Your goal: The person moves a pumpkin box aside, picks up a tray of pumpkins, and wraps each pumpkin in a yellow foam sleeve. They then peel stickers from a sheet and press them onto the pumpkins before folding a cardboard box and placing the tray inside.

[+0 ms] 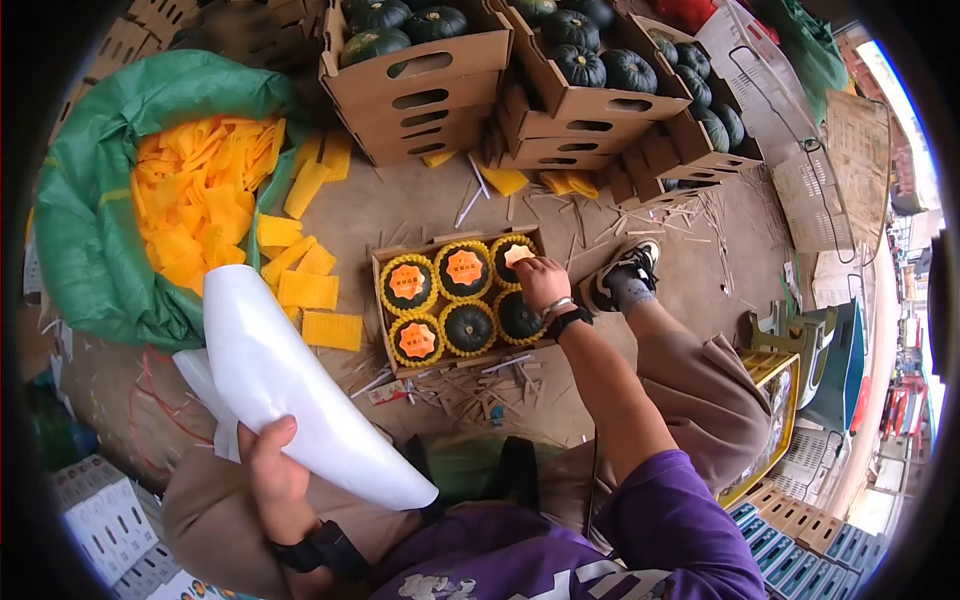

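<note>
My left hand (272, 470) grips a large, curled white sheet (300, 400) with a glossy face, its thumb on top. My right hand (540, 285) reaches into a cardboard box (378, 300), its fingertips together at an orange sticker (517, 254) on the far right pumpkin. Several dark green pumpkins sit there in two rows, each in a yellow foam net. Orange stickers also lie on the far left pumpkin (407, 282), the far middle pumpkin (464, 267) and the near left pumpkin (415, 341). The near middle pumpkin (468, 328) shows bare skin; my hand partly covers the near right pumpkin (518, 318).
A green sack (95, 190) full of yellow foam nets (205, 190) stands left, with loose nets (310, 290) beside it. Stacked cartons (425, 85) of pumpkins rise behind. Cardboard scraps (490, 395) litter the floor. My shoe (640, 262) is right of the box, near a yellow crate (775, 420).
</note>
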